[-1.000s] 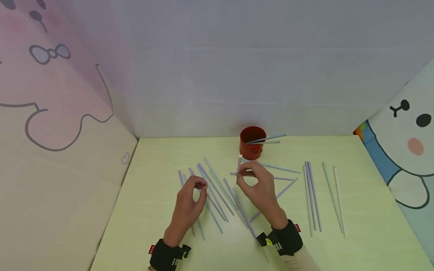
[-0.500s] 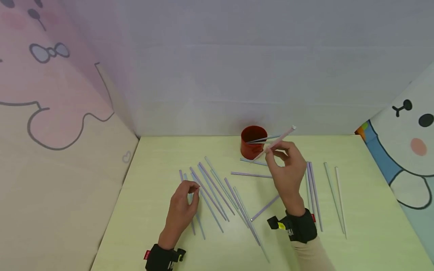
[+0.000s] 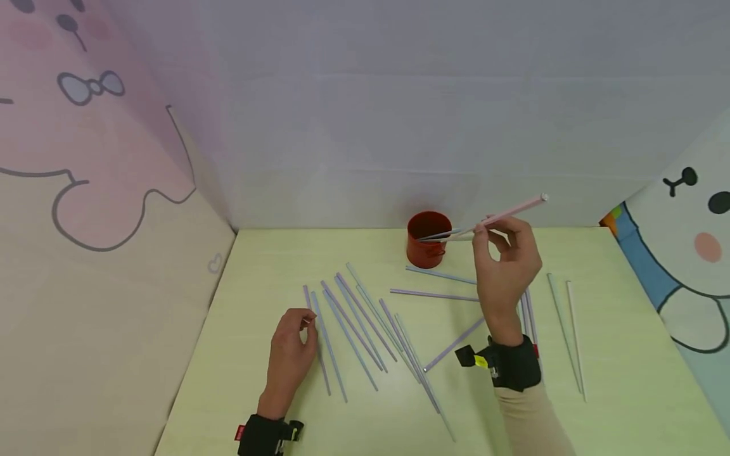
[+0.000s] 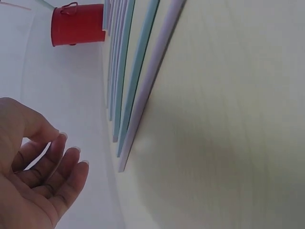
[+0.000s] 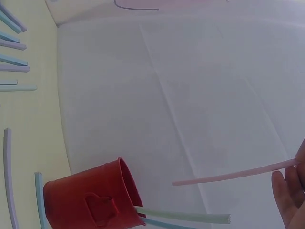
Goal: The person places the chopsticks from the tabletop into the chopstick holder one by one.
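My right hand (image 3: 507, 278) pinches a pink straw (image 3: 520, 208) between thumb and fingers, raised to the right of a small red bucket (image 3: 421, 253). In the right wrist view the straw's free end (image 5: 190, 182) points toward the bucket's mouth and is apart from it. A light green straw (image 5: 190, 216) and a blue one lean out of the bucket. My left hand (image 3: 289, 348) hovers at the left of the spread straws; its fingers are loosely curled, with nothing between them. Closest to it is a purple straw (image 3: 321, 361).
Several pastel straws (image 3: 356, 329) lie fanned across the table's middle. A blue straw (image 3: 439, 275) and two purple ones lie before the bucket. More straws lie at the right, including a white one (image 3: 577, 345). A pale cloth wall (image 3: 342, 126) stands behind the table (image 3: 644, 405).
My right hand has moved right and away with the pink straw, which has swung from steep to slanting beside the bucket. My left hand has drawn back left, off the straws.
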Action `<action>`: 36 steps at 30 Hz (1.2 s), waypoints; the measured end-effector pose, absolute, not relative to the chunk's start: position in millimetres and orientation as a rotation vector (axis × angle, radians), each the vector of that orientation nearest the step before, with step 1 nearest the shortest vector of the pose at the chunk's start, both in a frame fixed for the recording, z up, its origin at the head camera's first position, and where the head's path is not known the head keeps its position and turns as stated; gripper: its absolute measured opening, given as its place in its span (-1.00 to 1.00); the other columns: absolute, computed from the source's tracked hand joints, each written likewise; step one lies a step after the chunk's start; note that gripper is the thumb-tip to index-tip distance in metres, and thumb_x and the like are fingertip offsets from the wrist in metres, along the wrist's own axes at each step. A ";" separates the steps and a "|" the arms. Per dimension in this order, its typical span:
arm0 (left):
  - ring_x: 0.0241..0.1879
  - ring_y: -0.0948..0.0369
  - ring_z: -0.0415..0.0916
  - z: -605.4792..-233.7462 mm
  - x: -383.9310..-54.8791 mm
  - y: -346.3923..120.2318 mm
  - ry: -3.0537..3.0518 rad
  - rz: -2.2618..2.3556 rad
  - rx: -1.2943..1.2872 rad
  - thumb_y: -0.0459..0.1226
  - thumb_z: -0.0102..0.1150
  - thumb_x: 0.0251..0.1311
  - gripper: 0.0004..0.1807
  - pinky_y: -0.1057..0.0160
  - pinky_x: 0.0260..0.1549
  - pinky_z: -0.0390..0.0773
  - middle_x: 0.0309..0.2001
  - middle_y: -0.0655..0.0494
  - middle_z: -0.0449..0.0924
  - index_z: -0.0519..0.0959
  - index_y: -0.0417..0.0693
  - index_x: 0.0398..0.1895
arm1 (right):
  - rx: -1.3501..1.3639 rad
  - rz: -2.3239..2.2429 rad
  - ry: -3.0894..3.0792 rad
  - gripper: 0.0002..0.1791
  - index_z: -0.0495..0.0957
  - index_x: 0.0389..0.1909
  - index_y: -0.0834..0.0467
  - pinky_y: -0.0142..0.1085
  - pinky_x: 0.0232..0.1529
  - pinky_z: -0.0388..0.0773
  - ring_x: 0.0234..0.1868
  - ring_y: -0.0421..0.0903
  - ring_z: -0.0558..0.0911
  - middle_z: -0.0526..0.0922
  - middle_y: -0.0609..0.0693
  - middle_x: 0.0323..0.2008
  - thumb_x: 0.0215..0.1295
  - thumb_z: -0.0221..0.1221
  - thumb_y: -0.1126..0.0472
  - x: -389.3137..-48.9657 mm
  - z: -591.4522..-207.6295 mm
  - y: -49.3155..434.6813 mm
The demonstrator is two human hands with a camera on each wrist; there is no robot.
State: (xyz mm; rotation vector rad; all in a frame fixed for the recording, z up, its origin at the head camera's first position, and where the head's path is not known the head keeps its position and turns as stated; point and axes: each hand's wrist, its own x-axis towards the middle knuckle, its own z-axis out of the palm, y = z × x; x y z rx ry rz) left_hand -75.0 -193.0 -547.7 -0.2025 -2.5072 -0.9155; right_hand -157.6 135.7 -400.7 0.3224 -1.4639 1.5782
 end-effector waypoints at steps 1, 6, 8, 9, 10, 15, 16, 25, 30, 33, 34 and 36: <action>-0.30 0.17 0.51 -548.0 -75.1 -195.0 -2.509 -0.906 -0.195 -0.48 0.19 0.13 -0.85 0.13 -0.36 0.59 -0.24 0.04 0.55 0.57 -0.20 -0.22 | 0.322 1.569 -1.475 -0.83 0.47 -0.28 0.67 -0.30 -0.15 0.64 -0.24 0.13 0.62 0.52 0.47 -0.30 0.06 0.14 0.70 -159.0 -401.0 136.3; -0.31 0.17 0.51 -551.4 -77.4 -201.8 -2.524 -0.861 -0.168 -0.48 0.19 0.11 -0.86 0.14 -0.37 0.59 -0.27 0.05 0.55 0.57 -0.17 -0.25 | 0.294 1.504 -1.529 -0.83 0.50 -0.28 0.64 -0.31 -0.16 0.65 -0.25 0.14 0.62 0.54 0.48 -0.32 0.05 0.16 0.70 -166.6 -406.8 138.9; -0.30 0.16 0.51 -553.3 -78.7 -203.5 -2.532 -0.853 -0.164 -0.48 0.19 0.10 -0.85 0.14 -0.37 0.59 -0.27 0.05 0.55 0.57 -0.17 -0.25 | 0.276 1.486 -1.538 -0.84 0.51 -0.29 0.63 -0.32 -0.16 0.65 -0.25 0.14 0.62 0.55 0.47 -0.32 0.05 0.17 0.69 -170.5 -411.3 139.1; -0.30 0.16 0.51 -554.3 -79.3 -203.9 -2.535 -0.850 -0.163 -0.49 0.19 0.09 -0.85 0.15 -0.37 0.59 -0.28 0.06 0.55 0.58 -0.17 -0.26 | 0.269 1.483 -1.540 -0.85 0.51 -0.30 0.63 -0.32 -0.17 0.65 -0.26 0.15 0.62 0.55 0.47 -0.32 0.05 0.18 0.69 -172.3 -413.8 139.2; -0.30 0.16 0.51 -555.3 -79.5 -204.2 -2.537 -0.855 -0.161 -0.49 0.20 0.09 -0.85 0.14 -0.37 0.59 -0.28 0.05 0.56 0.58 -0.18 -0.26 | 0.265 1.481 -1.540 -0.85 0.52 -0.31 0.63 -0.33 -0.17 0.65 -0.26 0.16 0.63 0.55 0.46 -0.32 0.05 0.18 0.68 -174.4 -416.3 139.2; -0.31 0.14 0.50 -559.9 -79.3 -203.5 -2.559 -0.849 -0.125 -0.48 0.21 0.09 -0.86 0.14 -0.40 0.57 -0.30 0.05 0.56 0.58 -0.18 -0.27 | 0.270 1.450 -1.591 -0.87 0.53 -0.32 0.60 -0.37 -0.17 0.63 -0.26 0.21 0.62 0.58 0.45 -0.30 0.06 0.18 0.68 -183.0 -427.0 139.2; -0.32 0.14 0.50 -560.8 -79.1 -203.4 -2.566 -0.846 -0.113 -0.48 0.21 0.09 -0.86 0.14 -0.41 0.56 -0.30 0.06 0.56 0.58 -0.17 -0.28 | 0.269 1.434 -1.610 -0.87 0.54 -0.32 0.59 -0.37 -0.17 0.63 -0.26 0.22 0.61 0.59 0.44 -0.30 0.06 0.18 0.67 -184.4 -428.6 139.3; -0.35 0.13 0.49 -566.4 -78.6 -203.5 -2.593 -0.817 -0.064 -0.45 0.24 0.09 -0.89 0.14 -0.45 0.52 -0.33 0.06 0.55 0.57 -0.14 -0.32 | 0.281 1.258 -1.780 -0.85 0.58 -0.31 0.51 -0.42 -0.15 0.58 -0.29 0.19 0.61 0.64 0.33 -0.30 0.05 0.23 0.65 -188.6 -429.6 141.9; -0.35 0.14 0.48 -568.4 -78.3 -202.7 -2.605 -0.821 -0.053 -0.44 0.25 0.10 -0.90 0.15 -0.46 0.52 -0.33 0.07 0.54 0.57 -0.14 -0.32 | 0.257 1.206 -1.894 -0.81 0.61 -0.29 0.48 -0.49 -0.20 0.55 -0.32 0.16 0.63 0.67 0.32 -0.29 0.02 0.27 0.64 -186.7 -425.1 139.4; -0.35 0.15 0.48 -569.4 -78.4 -202.3 -2.613 -0.809 -0.049 -0.43 0.25 0.11 -0.90 0.15 -0.45 0.52 -0.33 0.07 0.54 0.57 -0.14 -0.32 | 0.240 1.200 -1.935 -0.78 0.62 -0.24 0.44 -0.48 -0.20 0.55 -0.31 0.16 0.63 0.67 0.31 -0.28 0.05 0.26 0.62 -184.9 -425.6 138.6; -0.35 0.15 0.48 -569.5 -78.5 -202.1 -2.616 -0.803 -0.047 -0.42 0.26 0.11 -0.91 0.15 -0.45 0.52 -0.33 0.07 0.54 0.57 -0.14 -0.32 | 0.238 1.197 -1.941 -0.76 0.63 -0.21 0.43 -0.47 -0.19 0.55 -0.31 0.16 0.62 0.67 0.31 -0.29 0.06 0.26 0.61 -184.4 -425.9 138.6; -0.35 0.15 0.48 -569.6 -78.7 -201.6 -2.622 -0.792 -0.038 -0.43 0.25 0.11 -0.91 0.16 -0.45 0.52 -0.33 0.07 0.54 0.57 -0.14 -0.32 | 0.236 1.197 -1.940 -0.74 0.63 -0.18 0.41 -0.42 -0.18 0.57 -0.30 0.16 0.63 0.67 0.31 -0.29 0.07 0.26 0.61 -183.4 -425.3 138.5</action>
